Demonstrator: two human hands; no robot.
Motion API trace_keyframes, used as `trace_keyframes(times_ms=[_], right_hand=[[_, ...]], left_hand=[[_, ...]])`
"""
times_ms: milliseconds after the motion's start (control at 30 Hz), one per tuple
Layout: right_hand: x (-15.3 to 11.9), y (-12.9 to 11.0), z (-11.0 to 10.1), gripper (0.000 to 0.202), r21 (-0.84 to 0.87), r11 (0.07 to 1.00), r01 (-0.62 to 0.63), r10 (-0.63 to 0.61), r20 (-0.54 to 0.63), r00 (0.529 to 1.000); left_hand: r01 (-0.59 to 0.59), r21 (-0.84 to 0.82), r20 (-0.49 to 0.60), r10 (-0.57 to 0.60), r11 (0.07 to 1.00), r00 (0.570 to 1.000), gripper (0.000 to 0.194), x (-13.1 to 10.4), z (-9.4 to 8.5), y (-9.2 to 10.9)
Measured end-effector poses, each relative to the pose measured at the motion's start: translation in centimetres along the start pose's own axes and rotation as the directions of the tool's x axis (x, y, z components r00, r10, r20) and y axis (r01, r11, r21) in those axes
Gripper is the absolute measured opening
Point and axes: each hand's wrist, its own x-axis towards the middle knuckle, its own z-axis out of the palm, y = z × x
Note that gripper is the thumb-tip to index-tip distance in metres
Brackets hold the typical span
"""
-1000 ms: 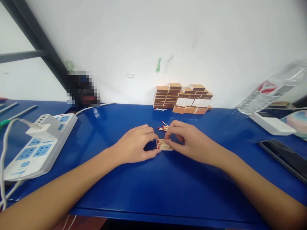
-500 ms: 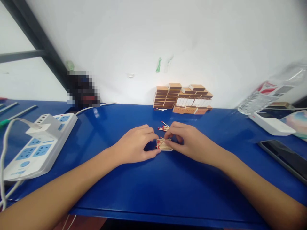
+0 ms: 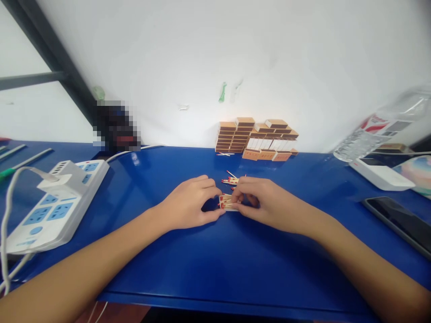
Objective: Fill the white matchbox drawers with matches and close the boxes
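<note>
A small white matchbox tray (image 3: 222,208) lies on the blue table, filled with red-headed matches (image 3: 226,202). My left hand (image 3: 193,202) grips its left end, thumb on the near side and forefinger on the far side. Over the tray's right part, my right hand (image 3: 261,202) has thumb and forefinger closed on matches; its fingers hide that end, so how many they hold cannot be made out. Just beyond the tray, a loose pile of matches (image 3: 230,180) lies on the table, partly covered by my right hand.
Stacked matchboxes (image 3: 235,137) stand against the wall, with a few matches (image 3: 225,154) before them. At left is a power strip (image 3: 63,211) with cables. On the right are a water bottle (image 3: 367,130), a white device (image 3: 382,174) and a phone (image 3: 400,224).
My right hand has shifted slightly right and down, its fingers now lower over the tray's right part. More of the loose pile shows behind it. My left hand stays on the tray.
</note>
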Motion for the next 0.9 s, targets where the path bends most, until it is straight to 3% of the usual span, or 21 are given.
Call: trace_keyframes(times_ms=[100, 267, 500, 733, 900], right_hand=[[-0.1, -0.2, 0.1, 0.012, -0.007, 1.000, 0.009, -0.009, 0.001, 1.000], [0.1, 0.2, 0.2, 0.011, -0.007, 0.998, -0.057, 0.056, -0.092, 0.994], [0.2, 0.2, 0.6, 0.015, -0.011, 0.997, -0.080, 0.079, -0.036, 0.996], [0.2, -0.1, 1.3, 0.012, 0.083, 0.995, 0.053, -0.050, -0.031, 0.998], [0.4, 0.0, 1.7, 0.013, 0.115, 0.992, 0.048, -0.048, -0.005, 0.999]], left_hand=[[-0.005, 0.003, 0.003, 0.005, 1.000, 1.000, 0.023, 0.1, 0.0, 0.0], [-0.001, 0.002, 0.006, 0.001, 1.000, 1.000, 0.022, 0.0, 0.1, 0.1], [-0.015, -0.003, -0.003, 0.015, 1.000, 1.000, 0.023, -0.1, 0.1, 0.1], [-0.033, 0.013, 0.005, 0.033, 0.999, 0.999, 0.022, 0.0, 0.1, 0.1], [-0.028, 0.018, 0.014, 0.028, 0.999, 1.000, 0.021, 0.0, 0.1, 0.0]])
